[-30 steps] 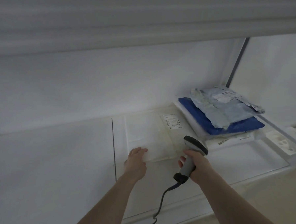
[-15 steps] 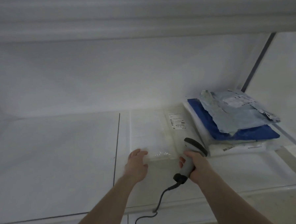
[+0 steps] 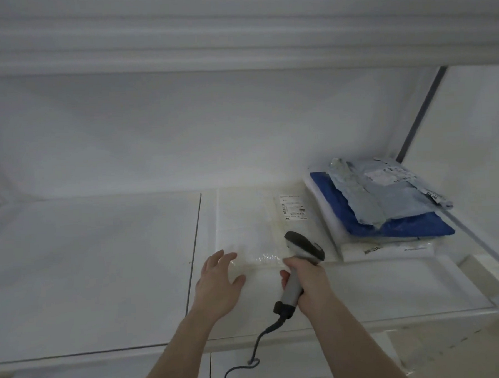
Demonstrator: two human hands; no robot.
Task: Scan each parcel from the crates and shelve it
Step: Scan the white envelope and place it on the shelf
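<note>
A flat white parcel (image 3: 250, 223) with a printed label (image 3: 293, 207) lies on the white shelf (image 3: 102, 268). My left hand (image 3: 218, 280) rests at its near left corner with fingers straight and spread, touching the clear plastic edge. My right hand (image 3: 308, 281) grips a grey corded barcode scanner (image 3: 302, 249) by the handle, its dark head over the parcel's near right corner and aimed toward the label.
A stack of parcels sits at the shelf's right end: a pale blue bag (image 3: 387, 193) on a dark blue one (image 3: 395, 227) on white ones (image 3: 384, 248). The upper shelf (image 3: 234, 30) hangs overhead. A dark upright post (image 3: 420, 110) stands at the right.
The view has shifted left, so the parcels sit further right in frame. My left hand has opened its fingers wider on the parcel's corner. The scanner stays near the same spot.
</note>
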